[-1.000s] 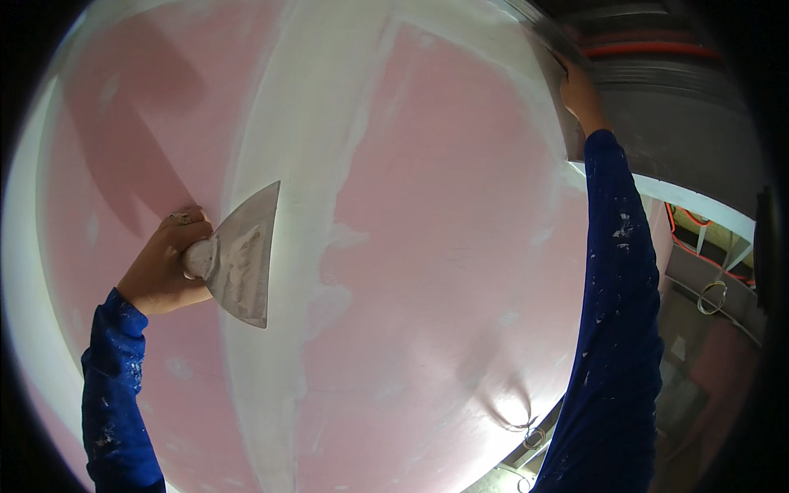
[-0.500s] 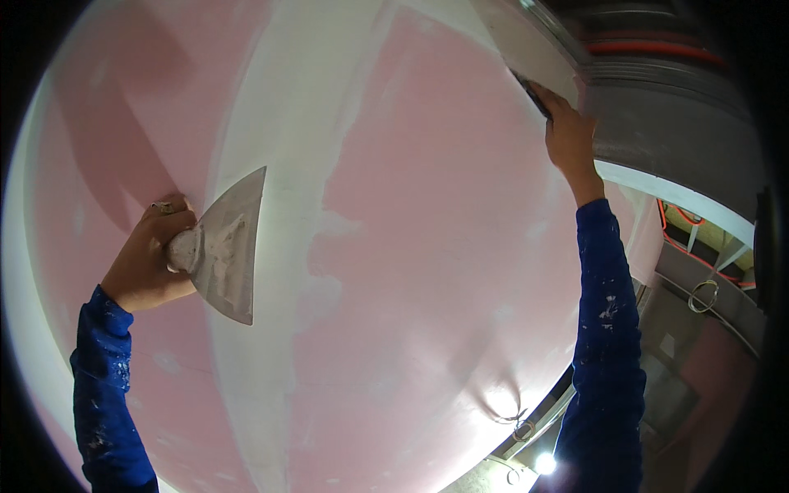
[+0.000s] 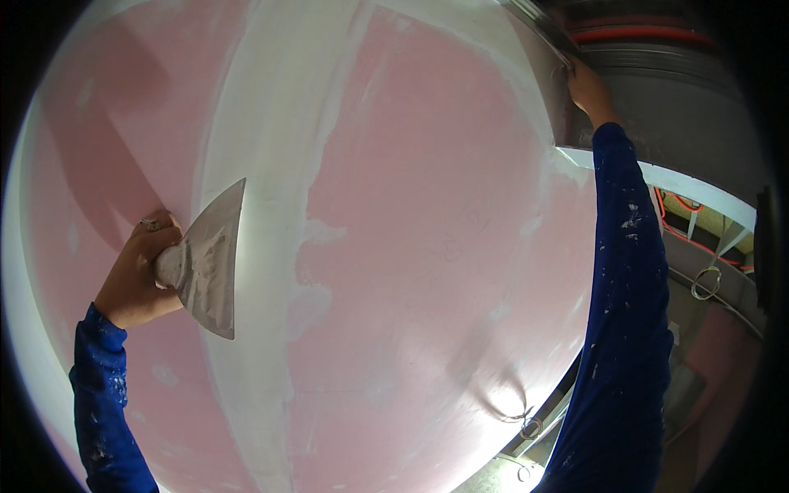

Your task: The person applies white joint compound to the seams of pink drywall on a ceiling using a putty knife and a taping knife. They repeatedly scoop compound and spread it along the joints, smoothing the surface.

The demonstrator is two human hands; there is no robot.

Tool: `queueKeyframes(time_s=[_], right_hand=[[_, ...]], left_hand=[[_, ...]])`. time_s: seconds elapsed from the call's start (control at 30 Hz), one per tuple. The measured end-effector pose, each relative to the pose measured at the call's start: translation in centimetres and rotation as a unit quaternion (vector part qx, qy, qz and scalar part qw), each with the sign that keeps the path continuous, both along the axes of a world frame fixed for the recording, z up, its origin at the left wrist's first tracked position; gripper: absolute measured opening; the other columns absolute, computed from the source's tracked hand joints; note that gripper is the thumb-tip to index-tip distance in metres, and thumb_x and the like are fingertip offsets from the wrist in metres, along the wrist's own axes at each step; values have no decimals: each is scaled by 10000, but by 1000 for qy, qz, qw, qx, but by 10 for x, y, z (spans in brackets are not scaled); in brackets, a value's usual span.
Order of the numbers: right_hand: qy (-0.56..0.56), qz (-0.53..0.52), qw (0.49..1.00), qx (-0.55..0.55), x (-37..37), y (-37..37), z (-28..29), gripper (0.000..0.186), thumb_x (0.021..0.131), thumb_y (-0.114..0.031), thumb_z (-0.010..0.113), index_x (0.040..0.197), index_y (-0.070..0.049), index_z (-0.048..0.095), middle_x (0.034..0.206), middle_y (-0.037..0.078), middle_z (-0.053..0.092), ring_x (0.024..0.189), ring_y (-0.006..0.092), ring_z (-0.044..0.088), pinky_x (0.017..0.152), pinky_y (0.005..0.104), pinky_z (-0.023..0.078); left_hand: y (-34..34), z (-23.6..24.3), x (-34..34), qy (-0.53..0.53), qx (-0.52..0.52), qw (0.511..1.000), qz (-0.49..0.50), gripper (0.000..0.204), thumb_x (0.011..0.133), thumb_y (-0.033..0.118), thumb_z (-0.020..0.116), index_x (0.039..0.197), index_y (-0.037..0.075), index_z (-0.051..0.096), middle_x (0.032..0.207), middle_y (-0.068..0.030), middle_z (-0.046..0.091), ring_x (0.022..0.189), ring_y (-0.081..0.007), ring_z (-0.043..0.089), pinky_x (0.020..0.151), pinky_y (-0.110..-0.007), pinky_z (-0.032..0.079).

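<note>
A broad, fan-shaped putty knife (image 3: 215,255) with smears of pale compound on its blade is gripped in my left hand (image 3: 140,271) at the left, against a backdrop of pink board (image 3: 427,214). A wide white band of compound (image 3: 251,123) runs along the board behind the blade. At the top right, my right hand (image 3: 590,92) is raised and closed on a long, flat tool (image 3: 542,33), partly hidden, at the board's edge beside a dark panel. Both sleeves are blue, spattered with white.
The dark panel (image 3: 674,107) with a red strip fills the upper right. Below it are a white framed opening (image 3: 662,172) with orange cables, a coiled wire (image 3: 705,283), and further wires and bright light along the lower edge of the board.
My right hand came down and leftward half a second ago and is now back up at the top right. My left hand and knife have shifted a little leftward.
</note>
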State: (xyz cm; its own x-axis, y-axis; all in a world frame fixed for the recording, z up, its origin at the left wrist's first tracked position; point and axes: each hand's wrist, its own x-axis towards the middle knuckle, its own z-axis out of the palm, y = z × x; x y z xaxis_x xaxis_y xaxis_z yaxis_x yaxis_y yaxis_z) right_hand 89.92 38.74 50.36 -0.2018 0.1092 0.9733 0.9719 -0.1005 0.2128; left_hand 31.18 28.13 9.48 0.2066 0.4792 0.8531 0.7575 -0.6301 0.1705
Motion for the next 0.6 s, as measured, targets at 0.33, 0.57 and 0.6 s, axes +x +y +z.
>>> queueKeyframes(time_s=[0.33, 0.57, 0.6], right_hand=[[15, -5, 999, -33, -16, 2, -11, 533, 1011, -177, 441, 1525, -309, 483, 1379, 231, 616, 1243, 444, 598, 1057, 500, 482], [-8, -45, 997, -54, -28, -9, -69, 575, 1001, -118, 467, 1530, -341, 482, 1283, 219, 674, 1090, 423, 676, 979, 496, 532], [-24, -58, 996, -57, -31, -10, -83, 568, 1002, -116, 470, 1525, -336, 491, 1260, 216, 685, 1056, 418, 690, 962, 497, 541]], left_hand=[[13, -11, -7, -2, 21, 999, 28, 363, 716, 256, 834, 851, 59, 561, 888, -103, 531, 969, -311, 511, 932, -470, 423], [11, -7, -5, -10, 34, 999, 9, 369, 703, 253, 827, 836, 44, 553, 898, -105, 513, 965, -300, 483, 887, -452, 416], [11, -6, -4, -6, 40, 999, 9, 365, 703, 250, 824, 834, 43, 554, 902, -105, 512, 963, -299, 481, 883, -452, 414]])
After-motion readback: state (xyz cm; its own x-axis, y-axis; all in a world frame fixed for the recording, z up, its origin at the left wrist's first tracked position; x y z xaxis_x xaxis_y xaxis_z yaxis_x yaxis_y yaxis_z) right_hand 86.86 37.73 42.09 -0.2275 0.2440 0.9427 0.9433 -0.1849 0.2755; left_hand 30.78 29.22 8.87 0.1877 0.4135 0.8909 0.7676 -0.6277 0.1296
